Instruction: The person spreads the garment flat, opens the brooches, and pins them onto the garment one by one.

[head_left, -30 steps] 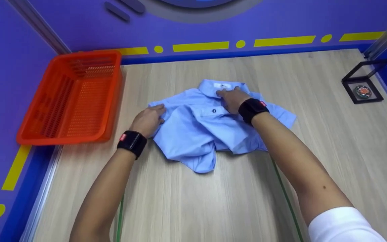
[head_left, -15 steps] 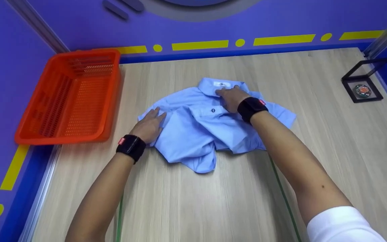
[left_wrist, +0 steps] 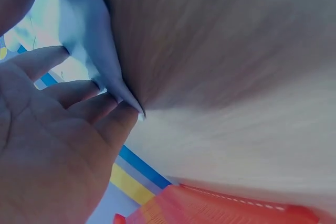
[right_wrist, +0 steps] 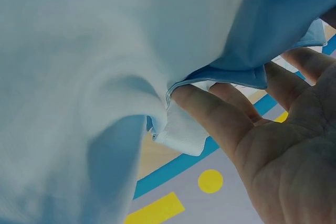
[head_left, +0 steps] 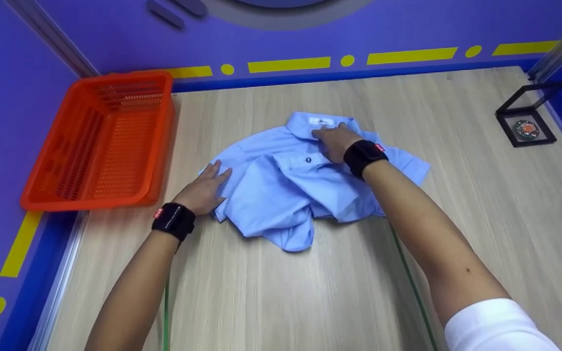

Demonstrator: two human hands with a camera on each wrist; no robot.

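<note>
Pale wood-grain tabletop (head_left: 271, 297) below a purple-blue wall (head_left: 115, 29); a rumpled light-blue shirt (head_left: 266, 195) lies at the centre of the frame.
Its collar (head_left: 300, 127) points toward the top edge, and loose folds (head_left: 291, 234) bunch toward the lower middle; the right hand (head_left: 337, 142) rests on the collar, fingers parted and fairly straight, tips just below the white label (head_left: 321, 121); the left hand (head_left: 199, 193), left of centre, spreads its fingers on the sleeve (head_left: 234, 158); smoothing looks like the work in hand, probably best done with the right hand as a light anchor and the left sweeping outward with a flat palm, so that the collar does not drag; an orange basket (head_left: 160, 151) stands at upper left, a black frame (head_left: 534, 144) at upper right, both well apart from the cloth.
</note>
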